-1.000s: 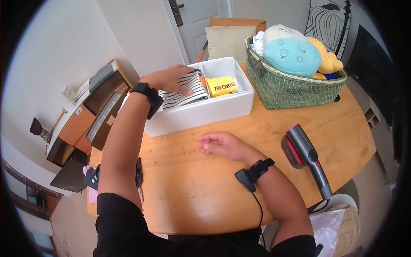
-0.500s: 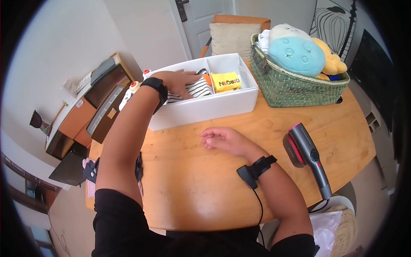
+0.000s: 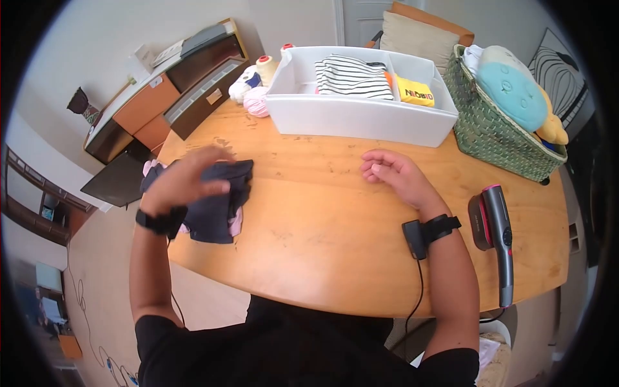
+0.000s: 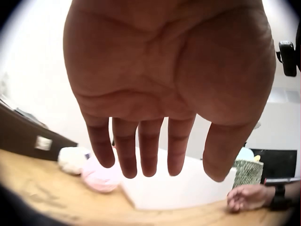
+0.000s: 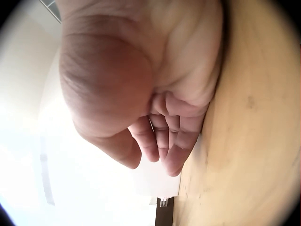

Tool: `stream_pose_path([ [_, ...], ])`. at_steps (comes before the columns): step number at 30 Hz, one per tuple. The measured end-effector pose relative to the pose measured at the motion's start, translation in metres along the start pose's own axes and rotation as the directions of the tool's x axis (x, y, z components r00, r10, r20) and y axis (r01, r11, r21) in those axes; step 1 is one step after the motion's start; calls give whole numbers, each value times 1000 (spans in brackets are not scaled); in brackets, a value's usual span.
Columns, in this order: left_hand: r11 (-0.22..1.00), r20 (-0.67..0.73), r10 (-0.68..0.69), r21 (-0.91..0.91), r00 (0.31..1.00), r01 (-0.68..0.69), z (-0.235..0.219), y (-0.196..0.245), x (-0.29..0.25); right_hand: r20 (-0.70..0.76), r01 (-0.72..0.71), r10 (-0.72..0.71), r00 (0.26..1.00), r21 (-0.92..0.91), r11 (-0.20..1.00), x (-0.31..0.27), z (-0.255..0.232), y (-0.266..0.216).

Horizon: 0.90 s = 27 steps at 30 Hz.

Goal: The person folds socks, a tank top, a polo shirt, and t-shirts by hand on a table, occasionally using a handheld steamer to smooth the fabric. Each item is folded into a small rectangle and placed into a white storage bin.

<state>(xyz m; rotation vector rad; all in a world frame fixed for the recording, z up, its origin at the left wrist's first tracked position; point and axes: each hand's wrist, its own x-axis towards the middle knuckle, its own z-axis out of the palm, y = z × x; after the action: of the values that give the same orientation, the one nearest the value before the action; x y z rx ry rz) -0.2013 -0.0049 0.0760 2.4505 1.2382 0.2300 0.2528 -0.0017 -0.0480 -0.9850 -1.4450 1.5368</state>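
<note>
My left hand (image 3: 187,180) is over the dark folded clothes (image 3: 216,216) at the table's left edge, its fingers spread. In the left wrist view its palm and straight fingers (image 4: 148,155) show, with nothing held. Pink cloth (image 3: 236,222) peeks out from under the dark clothes. The right hand (image 3: 398,175) rests on the table by its side, fingers loosely curled around nothing, also in the right wrist view. Beyond the hands stands a white divided box (image 3: 361,122). A black-and-white striped garment (image 3: 353,79) lies in its left compartment, and a yellow item lettered NEOBIO (image 3: 416,92) in the right one.
A grey handheld steamer (image 3: 500,238) lies to the right on the wooden table (image 3: 309,238). A green woven basket (image 3: 503,145) of plush toys stands at the back right. Yarn balls (image 3: 256,101) and a thread cone (image 3: 265,68) sit left of the box.
My left hand has left the striped garment in the box and come back left over the dark clothes. The head view has swung left; the right hand stays resting on the table.
</note>
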Motion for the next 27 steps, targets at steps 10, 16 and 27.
stream_pose_path([
  [10,997,-241,-36,54,970,51,63,-2,-85,-71,76,-79,994,-47,996,1,5,11],
  [16,998,-358,-51,-43,932,39,40,-22,-80,-102,79,-93,990,-139,987,-2,7,12],
  [27,768,-657,37,-463,753,-443,-60,86,-46,121,342,-323,939,-436,832,-15,108,-34],
])
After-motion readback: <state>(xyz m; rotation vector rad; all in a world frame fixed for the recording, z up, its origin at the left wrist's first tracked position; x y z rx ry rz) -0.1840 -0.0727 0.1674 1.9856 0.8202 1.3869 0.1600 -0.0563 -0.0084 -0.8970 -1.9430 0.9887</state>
